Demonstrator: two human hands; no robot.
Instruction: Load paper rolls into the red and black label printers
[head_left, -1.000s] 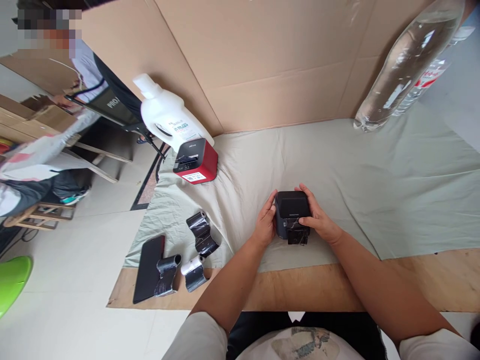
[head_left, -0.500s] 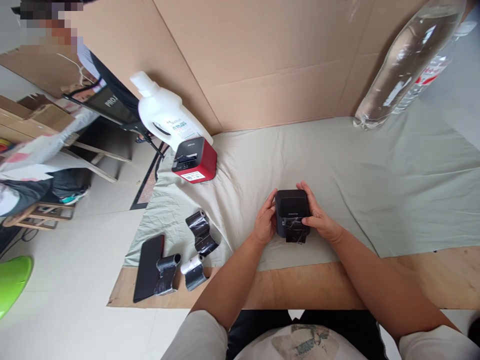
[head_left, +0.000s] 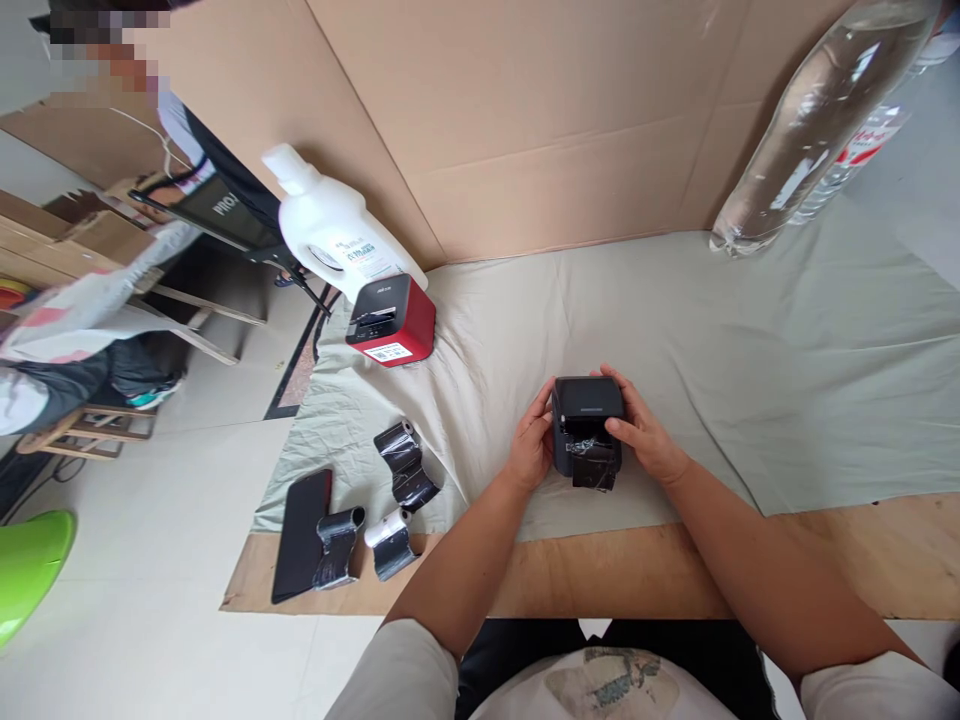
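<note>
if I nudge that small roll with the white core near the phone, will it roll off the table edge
Probably not far. The roll lies on its side, so it could roll, but its loose dark tail trails on the board and should drag. It looks light, and sits close to the edge, so push gently.

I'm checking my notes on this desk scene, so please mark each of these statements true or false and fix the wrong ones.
1. Both hands are on the black printer. True: the left hand holds its left side and the right hand its right side.
2. The red printer stands beside the white jug. True.
3. The black phone lies right of the black printer. False: it lies far to its left, near the table edge.
4. The clear bottles stand at the near left corner. False: they are at the far right.
</note>
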